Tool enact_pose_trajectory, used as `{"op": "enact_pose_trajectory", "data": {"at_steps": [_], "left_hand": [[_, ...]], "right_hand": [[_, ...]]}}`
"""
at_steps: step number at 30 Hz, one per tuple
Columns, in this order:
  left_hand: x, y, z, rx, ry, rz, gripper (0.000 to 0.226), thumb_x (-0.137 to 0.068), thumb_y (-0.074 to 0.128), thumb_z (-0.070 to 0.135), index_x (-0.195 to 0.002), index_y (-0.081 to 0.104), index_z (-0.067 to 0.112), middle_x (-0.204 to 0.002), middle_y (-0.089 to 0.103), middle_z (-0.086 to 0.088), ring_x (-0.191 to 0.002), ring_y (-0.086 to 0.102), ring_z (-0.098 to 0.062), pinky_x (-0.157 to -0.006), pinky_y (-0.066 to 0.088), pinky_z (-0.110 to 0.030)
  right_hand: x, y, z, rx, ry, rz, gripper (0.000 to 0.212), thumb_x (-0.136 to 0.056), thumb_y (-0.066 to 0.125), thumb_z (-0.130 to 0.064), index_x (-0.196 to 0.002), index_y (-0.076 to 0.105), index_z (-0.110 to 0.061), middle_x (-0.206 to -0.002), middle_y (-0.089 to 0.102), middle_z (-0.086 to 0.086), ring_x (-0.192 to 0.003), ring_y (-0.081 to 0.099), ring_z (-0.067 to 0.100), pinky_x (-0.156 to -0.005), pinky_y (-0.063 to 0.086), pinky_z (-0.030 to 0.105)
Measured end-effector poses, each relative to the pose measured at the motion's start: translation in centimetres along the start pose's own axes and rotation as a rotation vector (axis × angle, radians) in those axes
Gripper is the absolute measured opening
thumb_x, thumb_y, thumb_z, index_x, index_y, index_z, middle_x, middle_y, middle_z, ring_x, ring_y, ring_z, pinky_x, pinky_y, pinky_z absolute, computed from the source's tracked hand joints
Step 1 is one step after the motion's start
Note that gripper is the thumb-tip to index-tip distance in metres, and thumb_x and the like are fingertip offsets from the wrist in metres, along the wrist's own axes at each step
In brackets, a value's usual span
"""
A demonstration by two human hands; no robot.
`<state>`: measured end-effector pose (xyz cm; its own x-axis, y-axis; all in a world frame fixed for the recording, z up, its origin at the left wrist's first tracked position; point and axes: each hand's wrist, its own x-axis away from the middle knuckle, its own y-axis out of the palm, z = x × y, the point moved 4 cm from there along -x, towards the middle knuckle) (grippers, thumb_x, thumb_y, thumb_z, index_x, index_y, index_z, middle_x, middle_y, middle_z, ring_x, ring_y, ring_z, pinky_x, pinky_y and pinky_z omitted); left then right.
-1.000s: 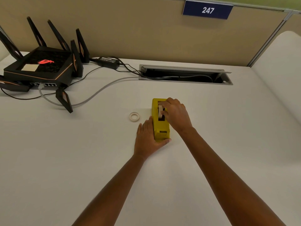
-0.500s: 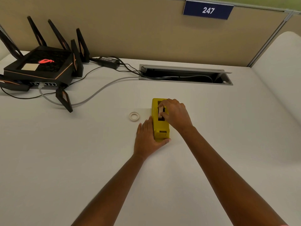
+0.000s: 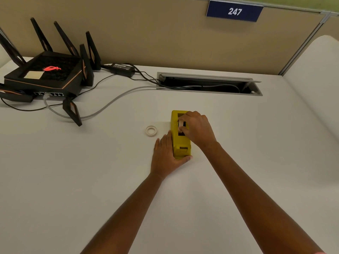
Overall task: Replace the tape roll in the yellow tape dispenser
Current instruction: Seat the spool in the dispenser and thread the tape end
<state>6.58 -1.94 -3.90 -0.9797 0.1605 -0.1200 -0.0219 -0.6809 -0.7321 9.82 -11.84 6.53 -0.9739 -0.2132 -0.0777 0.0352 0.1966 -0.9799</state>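
Observation:
The yellow tape dispenser (image 3: 178, 142) stands on the white desk, its long side running away from me. My left hand (image 3: 166, 155) lies flat against its left side, thumb curled around the near end, holding it still. My right hand (image 3: 197, 130) reaches over the top from the right, and its fingertips pinch a pale tape roll (image 3: 180, 125) that sits upright in the dispenser's open slot. A second tape roll (image 3: 151, 131), small and whitish, lies flat on the desk just left of the dispenser, apart from both hands.
A black router (image 3: 45, 77) with tall antennas sits at the back left, with its power brick (image 3: 121, 68) and cables trailing across the desk into an open cable tray (image 3: 209, 85) behind the dispenser. A beige partition wall closes the far side.
My right hand's fingers have shifted slightly on the roll in the slot. The left hand, the dispenser and the loose roll have stayed where they were.

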Motion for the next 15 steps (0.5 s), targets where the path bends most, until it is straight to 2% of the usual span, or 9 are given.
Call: {"op": "enact_pose_trajectory", "data": {"at_steps": [8, 13, 15], "left_hand": [[0.22, -0.35, 0.29, -0.001, 0.001, 0.019, 0.125, -0.048, 0.025, 0.095, -0.139, 0.027, 0.009, -0.138, 0.046, -0.01, -0.129, 0.043, -0.027, -0.113, 0.028, -0.047], [0.04, -0.23, 0.19, -0.006, 0.002, 0.015, 0.12, -0.05, 0.036, 0.091, -0.138, 0.029, 0.009, -0.134, 0.05, -0.01, -0.124, 0.046, -0.028, -0.109, 0.033, -0.05], [-0.05, -0.12, 0.06, -0.012, 0.0, 0.011, 0.119, -0.05, 0.035, 0.092, -0.137, 0.029, 0.011, -0.131, 0.052, -0.008, -0.122, 0.048, -0.026, -0.106, 0.036, -0.049]], "right_hand": [[0.01, 0.27, -0.21, 0.129, -0.063, -0.03, 0.033, -0.093, 0.045, -0.024, -0.118, 0.057, -0.007, -0.124, 0.061, 0.01, -0.116, 0.052, 0.027, -0.092, 0.041, 0.039], [0.1, 0.23, -0.37, 0.136, -0.071, -0.094, 0.039, -0.092, 0.048, -0.026, -0.127, 0.05, -0.008, -0.134, 0.054, 0.01, -0.122, 0.047, 0.028, -0.097, 0.039, 0.04], [0.03, 0.18, -0.41, 0.146, -0.066, -0.107, 0.037, -0.093, 0.047, -0.023, -0.126, 0.05, -0.007, -0.133, 0.055, 0.011, -0.121, 0.048, 0.029, -0.097, 0.04, 0.04]]}}
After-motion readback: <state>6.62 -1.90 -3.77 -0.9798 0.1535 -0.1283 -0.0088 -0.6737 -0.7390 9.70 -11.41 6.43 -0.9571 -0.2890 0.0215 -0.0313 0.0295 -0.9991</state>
